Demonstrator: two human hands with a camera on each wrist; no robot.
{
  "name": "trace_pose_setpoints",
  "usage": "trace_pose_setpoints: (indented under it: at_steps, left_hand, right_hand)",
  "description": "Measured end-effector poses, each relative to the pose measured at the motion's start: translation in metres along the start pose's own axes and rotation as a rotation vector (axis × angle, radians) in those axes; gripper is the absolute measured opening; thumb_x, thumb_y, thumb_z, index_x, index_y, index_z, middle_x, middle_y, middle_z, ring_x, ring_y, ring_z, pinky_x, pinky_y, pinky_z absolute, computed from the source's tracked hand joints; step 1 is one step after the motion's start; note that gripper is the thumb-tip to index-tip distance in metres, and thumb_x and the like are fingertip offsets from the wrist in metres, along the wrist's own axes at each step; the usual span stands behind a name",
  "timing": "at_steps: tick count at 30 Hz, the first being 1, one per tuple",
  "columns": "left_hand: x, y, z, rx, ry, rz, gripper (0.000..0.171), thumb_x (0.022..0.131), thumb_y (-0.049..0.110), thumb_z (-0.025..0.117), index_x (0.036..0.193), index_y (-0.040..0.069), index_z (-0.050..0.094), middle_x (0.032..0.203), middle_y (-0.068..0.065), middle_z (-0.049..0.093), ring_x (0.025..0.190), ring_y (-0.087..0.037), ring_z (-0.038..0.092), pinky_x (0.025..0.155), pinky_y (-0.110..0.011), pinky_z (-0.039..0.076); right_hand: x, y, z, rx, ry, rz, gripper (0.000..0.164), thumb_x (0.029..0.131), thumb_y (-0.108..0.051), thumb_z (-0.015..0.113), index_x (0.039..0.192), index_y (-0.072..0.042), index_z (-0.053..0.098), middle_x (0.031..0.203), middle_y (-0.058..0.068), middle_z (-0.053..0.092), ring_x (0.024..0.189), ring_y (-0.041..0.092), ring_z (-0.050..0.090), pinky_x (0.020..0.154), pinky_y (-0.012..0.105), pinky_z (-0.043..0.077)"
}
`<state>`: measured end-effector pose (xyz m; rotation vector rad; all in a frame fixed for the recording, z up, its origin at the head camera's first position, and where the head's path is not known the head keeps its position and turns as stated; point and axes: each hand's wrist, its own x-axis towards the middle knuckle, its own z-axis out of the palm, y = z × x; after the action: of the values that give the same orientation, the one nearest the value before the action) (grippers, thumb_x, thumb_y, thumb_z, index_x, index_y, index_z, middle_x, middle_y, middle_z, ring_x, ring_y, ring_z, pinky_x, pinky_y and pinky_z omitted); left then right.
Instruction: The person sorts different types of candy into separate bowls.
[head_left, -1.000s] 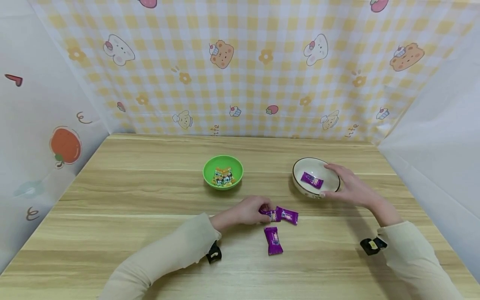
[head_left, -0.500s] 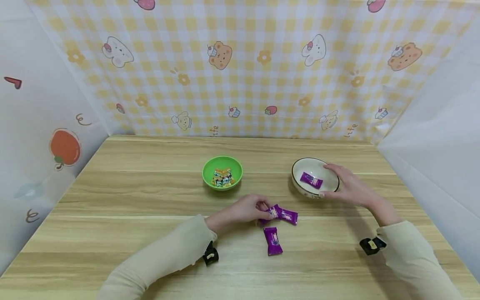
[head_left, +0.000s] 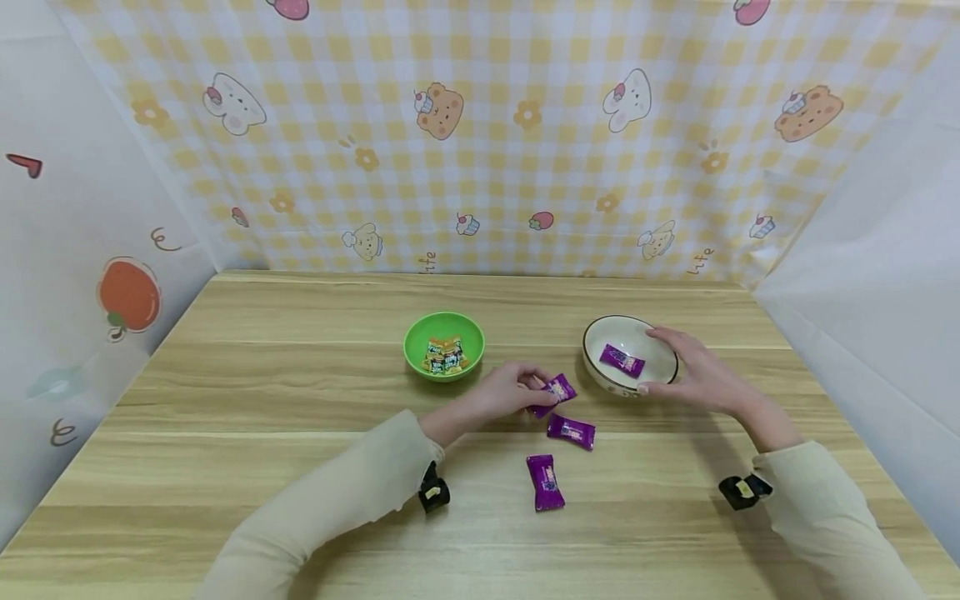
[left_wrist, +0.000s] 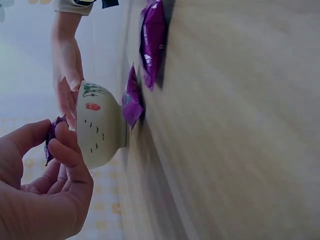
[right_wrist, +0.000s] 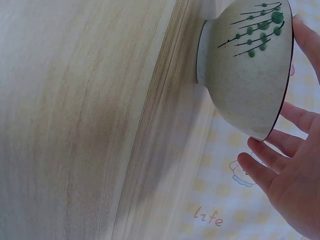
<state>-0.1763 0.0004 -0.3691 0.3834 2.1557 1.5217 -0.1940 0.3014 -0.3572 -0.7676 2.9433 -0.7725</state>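
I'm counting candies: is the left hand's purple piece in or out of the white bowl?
Out: the left hand pinches the purple piece above the table, outside the white bowl.

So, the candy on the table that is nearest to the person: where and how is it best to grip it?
Probably best to pinch the candy across its middle, by its long sides, coming from above and left. It lies flat, longer than wide, with table along both long sides; a second candy is past its far end, to the right.
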Motion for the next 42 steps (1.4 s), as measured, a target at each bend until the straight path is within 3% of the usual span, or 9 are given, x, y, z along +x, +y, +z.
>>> trace_pose_setpoints:
  at_steps: [5,12,18,26,30,37,42]
  left_hand:
    - [0.013,0.007,0.001,-0.055,0.038,-0.012,0.023,0.079,0.015,0.067,0.098,0.005,0.061,0.074,-0.005,0.06,0.057,-0.017,0.052,0.055,-0.032,0.048]
    - [0.027,0.016,0.005,-0.049,0.042,0.024,0.024,0.079,0.016,0.067,0.1,0.005,0.061,0.075,-0.004,0.06,0.056,-0.013,0.053,0.059,-0.036,0.049]
    - [0.039,0.026,0.014,-0.033,0.051,0.056,0.025,0.079,0.016,0.067,0.101,0.004,0.061,0.073,-0.003,0.061,0.055,-0.014,0.054,0.055,-0.03,0.05]
    - [0.053,0.039,0.028,-0.06,0.087,0.043,0.028,0.078,0.017,0.068,0.103,0.005,0.061,0.067,-0.004,0.061,0.068,-0.03,0.059,0.064,-0.039,0.05]
    - [0.06,0.042,0.033,-0.109,0.105,0.037,0.027,0.077,0.016,0.069,0.101,0.005,0.062,0.065,-0.004,0.061,0.064,-0.027,0.059,0.066,-0.04,0.05]
    - [0.066,0.044,0.04,-0.132,0.138,0.036,0.026,0.077,0.017,0.07,0.098,0.003,0.062,0.067,-0.002,0.061,0.05,-0.011,0.05,0.066,-0.039,0.05]
    - [0.068,0.044,0.045,-0.138,0.149,0.031,0.026,0.077,0.016,0.07,0.097,0.002,0.061,0.067,-0.003,0.061,0.049,-0.01,0.051,0.067,-0.04,0.05]
  right_hand:
    - [0.0,-0.001,0.0,-0.006,0.007,-0.015,0.085,0.067,-0.035,0.076,0.129,0.005,0.034,0.129,0.028,0.033,0.116,0.045,0.03,0.09,0.058,0.027]
    - [-0.001,-0.001,0.0,-0.011,0.008,-0.017,0.084,0.067,-0.034,0.076,0.129,0.005,0.035,0.128,0.028,0.034,0.115,0.044,0.03,0.09,0.057,0.029]
    - [-0.001,0.0,0.001,-0.014,0.003,-0.01,0.084,0.068,-0.036,0.075,0.129,0.005,0.034,0.129,0.028,0.033,0.116,0.044,0.03,0.09,0.058,0.028]
    - [-0.001,0.0,0.001,-0.015,0.004,-0.014,0.083,0.068,-0.036,0.075,0.129,0.004,0.035,0.129,0.028,0.033,0.116,0.044,0.03,0.09,0.057,0.028]
    - [-0.001,0.0,0.001,-0.017,0.001,-0.015,0.082,0.069,-0.035,0.075,0.129,0.004,0.035,0.13,0.027,0.033,0.116,0.044,0.03,0.089,0.058,0.028]
    - [-0.001,-0.001,0.0,-0.015,-0.003,-0.015,0.081,0.069,-0.035,0.075,0.129,0.003,0.035,0.131,0.027,0.033,0.116,0.044,0.029,0.089,0.059,0.028]
    - [0.0,-0.001,0.0,-0.017,-0.001,-0.017,0.082,0.069,-0.034,0.075,0.129,0.003,0.035,0.131,0.027,0.033,0.116,0.044,0.03,0.089,0.058,0.028]
